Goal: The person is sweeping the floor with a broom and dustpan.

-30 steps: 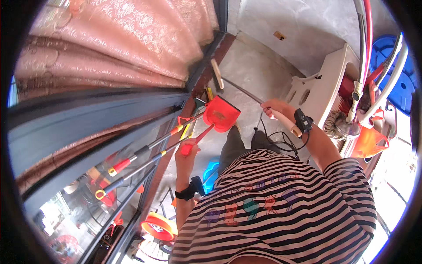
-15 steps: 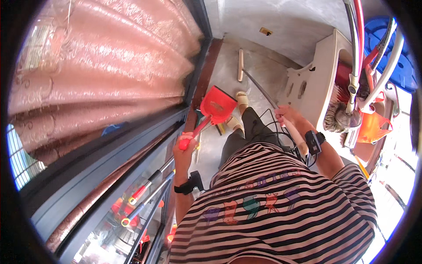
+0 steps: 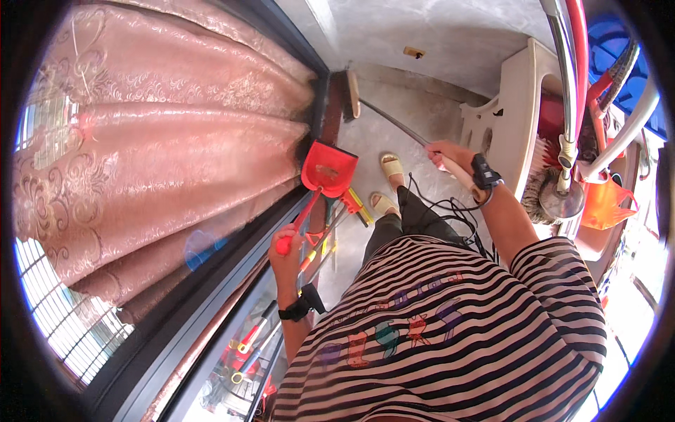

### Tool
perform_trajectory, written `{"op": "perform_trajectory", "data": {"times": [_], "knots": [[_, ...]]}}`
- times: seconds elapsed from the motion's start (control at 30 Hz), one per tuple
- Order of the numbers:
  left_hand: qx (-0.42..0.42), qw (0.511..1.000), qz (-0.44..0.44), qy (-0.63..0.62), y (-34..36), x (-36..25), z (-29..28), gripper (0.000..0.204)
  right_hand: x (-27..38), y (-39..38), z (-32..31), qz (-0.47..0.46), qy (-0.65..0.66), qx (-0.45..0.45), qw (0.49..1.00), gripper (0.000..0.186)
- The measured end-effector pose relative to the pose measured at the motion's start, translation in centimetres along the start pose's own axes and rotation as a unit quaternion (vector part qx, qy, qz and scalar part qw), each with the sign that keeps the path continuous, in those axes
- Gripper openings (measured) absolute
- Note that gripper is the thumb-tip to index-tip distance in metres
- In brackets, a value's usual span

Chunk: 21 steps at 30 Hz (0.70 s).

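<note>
My left hand (image 3: pixel 284 254) is closed round the handle of a red dustpan (image 3: pixel 328 169), whose pan is raised beside the dark door frame. My right hand (image 3: pixel 453 158) grips a long-handled broom (image 3: pixel 394 122), palm round the pale lower end of its stick. The broom's beige head (image 3: pixel 354 94) is at the far end, with dark bristles turned left against the brown door sill (image 3: pixel 332 112). Black cables (image 3: pixel 457 211) hang below my right hand by my dark trousers. My feet in pale slippers (image 3: pixel 391 164) stand on the grey floor between dustpan and broom stick.
Along the left run a dark-framed glass door (image 3: pixel 211 271) and a pink curtain (image 3: pixel 204 91). A beige plastic stand (image 3: pixel 506 105) stands right, near a grey bristly brush (image 3: pixel 545 193), upright poles (image 3: pixel 578 63), an orange bag (image 3: pixel 608 200) and a blue plastic item (image 3: pixel 619 63). A wall is ahead.
The broom head has swung left from the open floor to the door sill. The dustpan has moved slightly left and down in view. Both hands keep their holds.
</note>
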<state>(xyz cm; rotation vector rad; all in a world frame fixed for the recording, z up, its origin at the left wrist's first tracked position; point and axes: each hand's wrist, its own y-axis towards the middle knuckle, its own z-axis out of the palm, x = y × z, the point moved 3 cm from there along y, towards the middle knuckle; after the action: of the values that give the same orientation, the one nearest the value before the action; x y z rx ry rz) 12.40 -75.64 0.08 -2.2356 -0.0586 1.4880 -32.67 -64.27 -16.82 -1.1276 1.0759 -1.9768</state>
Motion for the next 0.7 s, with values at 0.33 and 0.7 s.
{"op": "perform_trajectory", "data": {"times": [0.33,0.7], "knots": [[-0.018,0.996,-0.066,-0.065,2.9,-0.6,1.2,0.011,0.7,-5.1,-0.6,-0.073,0.027,-0.071,0.994,0.014],[0.029,0.996,-0.082,-0.037,4.4,-1.6,3.6,0.010,3.4,-1.5,-3.2,-0.008,0.185,0.028,0.982,0.026]]}}
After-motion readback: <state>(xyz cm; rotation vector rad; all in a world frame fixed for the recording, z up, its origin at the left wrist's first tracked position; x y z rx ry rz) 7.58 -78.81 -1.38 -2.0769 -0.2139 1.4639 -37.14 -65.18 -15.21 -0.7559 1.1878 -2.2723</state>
